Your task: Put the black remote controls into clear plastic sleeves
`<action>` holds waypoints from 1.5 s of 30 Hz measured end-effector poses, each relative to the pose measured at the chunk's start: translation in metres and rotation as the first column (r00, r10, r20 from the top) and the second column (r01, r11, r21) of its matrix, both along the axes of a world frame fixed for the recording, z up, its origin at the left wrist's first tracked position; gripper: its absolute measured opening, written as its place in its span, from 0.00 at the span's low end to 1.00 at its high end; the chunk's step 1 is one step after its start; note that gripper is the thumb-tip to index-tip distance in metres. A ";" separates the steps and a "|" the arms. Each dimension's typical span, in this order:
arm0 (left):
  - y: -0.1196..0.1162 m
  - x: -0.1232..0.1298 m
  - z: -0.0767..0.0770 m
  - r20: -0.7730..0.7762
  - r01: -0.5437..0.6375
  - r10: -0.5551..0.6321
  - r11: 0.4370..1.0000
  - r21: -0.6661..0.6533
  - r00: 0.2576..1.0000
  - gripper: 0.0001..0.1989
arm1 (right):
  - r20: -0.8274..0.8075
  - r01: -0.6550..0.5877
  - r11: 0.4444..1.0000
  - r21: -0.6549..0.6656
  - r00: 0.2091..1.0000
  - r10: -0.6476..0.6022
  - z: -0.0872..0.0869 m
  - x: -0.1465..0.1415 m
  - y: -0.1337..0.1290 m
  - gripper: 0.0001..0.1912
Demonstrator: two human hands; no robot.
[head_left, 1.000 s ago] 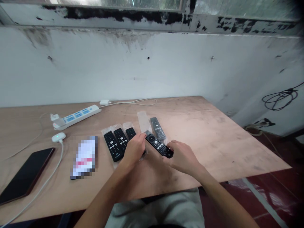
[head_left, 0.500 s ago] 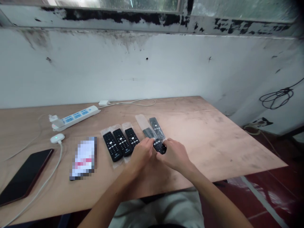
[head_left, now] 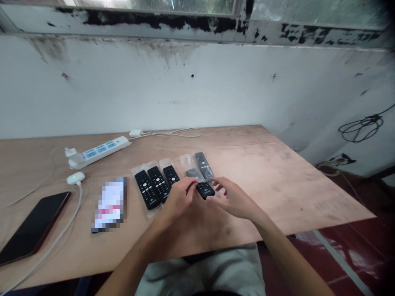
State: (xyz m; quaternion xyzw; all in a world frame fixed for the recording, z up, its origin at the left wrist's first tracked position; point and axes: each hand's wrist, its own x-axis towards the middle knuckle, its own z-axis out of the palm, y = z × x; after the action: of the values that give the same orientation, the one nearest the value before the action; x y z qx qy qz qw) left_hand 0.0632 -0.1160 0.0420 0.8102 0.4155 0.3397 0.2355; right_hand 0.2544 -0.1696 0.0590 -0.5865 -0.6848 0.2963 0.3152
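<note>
Between my hands lies a black remote control (head_left: 205, 190), its far part inside a clear plastic sleeve (head_left: 186, 161) and its near end showing plainly. My left hand (head_left: 182, 194) is closed in a pinch at the left edge of the remote and sleeve; the fingertips partly hide what they grip. My right hand (head_left: 232, 198) has thumb and fingers apart, close to the remote's right near corner. Just behind, another sleeved remote (head_left: 203, 163) lies on the table. Left of my hands, three black remotes rest side by side on plastic sleeves, the leftmost remote (head_left: 147, 190) nearest the phone side.
A wooden table (head_left: 265, 164) meets a white wall. On the left are a power strip (head_left: 100, 153) with a plugged-in adapter, a white charging puck (head_left: 75, 178) with a cable, a dark phone (head_left: 33, 226) and a pixelated item (head_left: 109, 205).
My right hand's fingers have spread and come away from the remote. The sleeve's far end now lies closer to my hands, and the remote's near end is more exposed to view.
</note>
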 end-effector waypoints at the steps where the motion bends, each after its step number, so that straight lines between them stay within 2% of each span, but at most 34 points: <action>1: 0.000 -0.001 0.000 0.000 0.010 -0.010 1.000 0.000 1.000 0.09 | 0.003 0.007 1.000 0.022 1.000 -0.007 -0.003 0.001 0.000 0.27; 5: -0.003 -0.002 -0.003 0.000 0.040 -0.040 0.999 0.009 0.999 0.09 | 0.041 0.031 0.991 0.131 0.998 -0.037 -0.009 -0.003 0.003 0.32; 9: -0.013 0.000 -0.005 -0.006 0.049 -0.049 0.999 -0.021 0.999 0.08 | 0.189 0.064 0.978 0.198 0.977 -0.102 -0.012 -0.013 0.006 0.34; 17: -0.023 0.003 -0.016 0.051 0.078 -0.076 0.996 -0.048 0.996 0.08 | 0.536 0.097 0.951 0.293 0.807 -0.247 -0.028 -0.032 0.027 0.31; 21: -0.024 0.006 -0.019 0.071 0.050 -0.048 0.998 -0.029 0.996 0.08 | 0.609 0.115 0.949 0.292 0.743 -0.278 -0.029 -0.039 0.039 0.28; 24: -0.022 -0.004 -0.018 0.011 0.000 0.000 1.000 -0.012 1.000 0.08 | 0.624 0.103 0.964 0.246 0.744 -0.238 -0.026 -0.036 0.037 0.25; 26: -0.017 -0.021 -0.018 -0.077 -0.086 0.090 0.995 0.055 0.993 0.10 | 0.621 0.062 0.978 0.199 0.764 -0.175 -0.021 -0.033 0.030 0.23; 29: -0.006 -0.055 -0.025 -0.230 -0.258 0.306 0.942 0.214 0.924 0.15 | 0.560 -0.018 0.981 0.194 0.823 -0.096 -0.012 -0.038 0.019 0.21; 31: 0.000 -0.073 -0.031 -0.327 -0.306 0.387 0.912 0.273 0.862 0.16 | 0.506 -0.045 0.973 0.227 0.859 -0.078 -0.007 -0.051 0.015 0.19; 34: 0.003 -0.087 -0.039 -0.392 -0.303 0.406 0.905 0.300 0.825 0.16 | 0.487 -0.086 0.977 0.195 0.873 -0.020 -0.006 -0.078 0.016 0.10; 38: 0.002 -0.089 -0.045 -0.376 -0.294 0.407 0.900 0.323 0.832 0.17 | 0.536 -0.077 0.990 0.117 0.844 0.003 -0.015 -0.105 0.026 0.14; 45: 0.003 -0.095 -0.051 -0.356 -0.279 0.392 0.902 0.329 0.848 0.17 | 0.610 -0.028 1.000 0.004 0.792 0.019 -0.015 -0.111 0.039 0.15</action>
State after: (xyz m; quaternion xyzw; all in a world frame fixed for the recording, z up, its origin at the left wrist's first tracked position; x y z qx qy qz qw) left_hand -0.0315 -0.1128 -0.0089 0.8014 0.5431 0.2487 -0.0317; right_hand 0.1434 -0.1304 0.0442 -0.6399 -0.7590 0.0911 0.0781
